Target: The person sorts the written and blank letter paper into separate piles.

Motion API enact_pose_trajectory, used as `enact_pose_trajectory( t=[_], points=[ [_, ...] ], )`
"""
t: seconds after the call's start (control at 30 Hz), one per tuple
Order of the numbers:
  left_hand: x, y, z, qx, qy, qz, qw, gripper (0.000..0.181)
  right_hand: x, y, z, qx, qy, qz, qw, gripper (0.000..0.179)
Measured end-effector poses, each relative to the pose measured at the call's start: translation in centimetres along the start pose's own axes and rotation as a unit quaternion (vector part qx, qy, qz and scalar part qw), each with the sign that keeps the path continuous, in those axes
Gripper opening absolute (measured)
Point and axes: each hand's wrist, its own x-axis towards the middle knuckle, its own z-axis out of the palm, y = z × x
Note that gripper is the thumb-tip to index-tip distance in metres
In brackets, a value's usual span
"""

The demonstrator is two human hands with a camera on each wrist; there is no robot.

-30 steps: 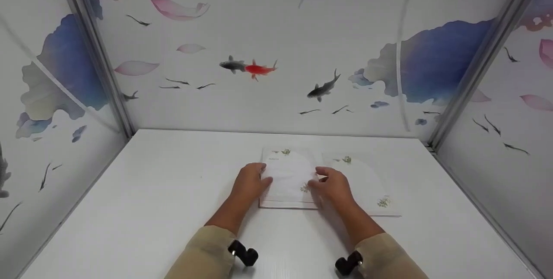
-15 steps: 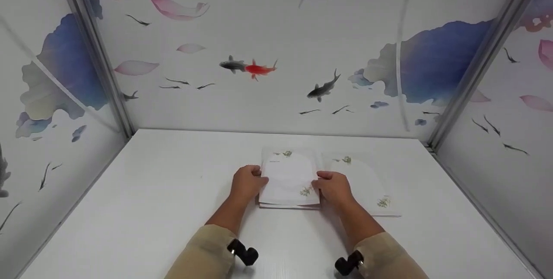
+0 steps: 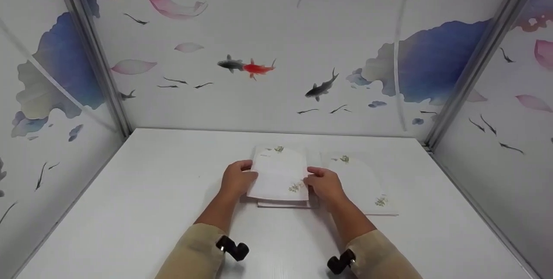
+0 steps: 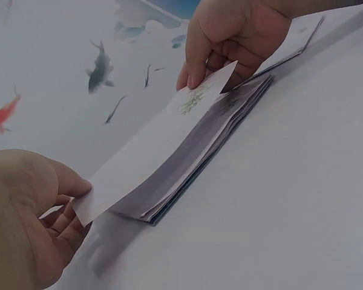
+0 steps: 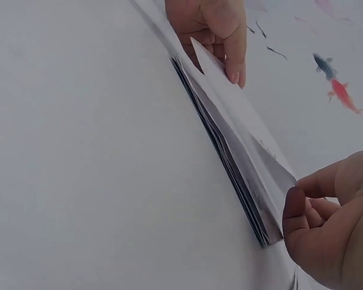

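Note:
A white sheet of paper (image 3: 278,173) with small printed green sprigs is held between both hands. My left hand (image 3: 237,179) pinches its left edge, thumb on top and fingers beneath. At the opposite edge, my right hand (image 3: 326,182) pinches it in the same way. Under the sheet lies a stack of paper (image 4: 187,188), its layered edges showing a gap below the raised sheet in both wrist views. In the head view most of that stack is covered, apart from its near and right edges. Right of it, partly behind the right forearm, lies more sprig-printed paper (image 3: 358,184).
The white table (image 3: 164,192) carries the papers around its middle and right. Panels printed with fish and petals (image 3: 259,106) enclose it at the back and both sides, joined by metal posts (image 3: 93,50). A black camera mount (image 3: 233,248) sits on each sleeve.
Both hands have raised the top sheet off the stack and shifted it left, uncovering the stack's right edge. The paper on the right stays where it was.

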Motion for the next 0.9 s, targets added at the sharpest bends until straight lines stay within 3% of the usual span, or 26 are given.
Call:
enact_pose_trajectory(
  t=[0.17,0.6,0.77,0.9],
  points=[
    [0.5,-1.0,-3.0,0.007,-0.002,-0.005,1.0,0.051,-0.5,-1.2,2.5,-0.007,-0.02,0.009,0.9997,0.042],
    [0.8,-4.7,-11.6,0.074,0.023,-0.008,0.997,0.053,-2.0,-3.5,10.8,0.004,-0.07,-0.019,0.9974,0.04],
    [1.1,-5.7,-13.6,0.106,0.031,-0.005,0.9939,0.054,-2.2,-4.0,13.1,-0.003,-0.084,-0.017,0.9963,0.038],
    [1.2,-6.2,-14.1,0.13,0.034,-0.003,0.9909,0.055,-2.1,-4.4,13.9,-0.01,-0.078,-0.002,0.9969,0.035]
  ],
)
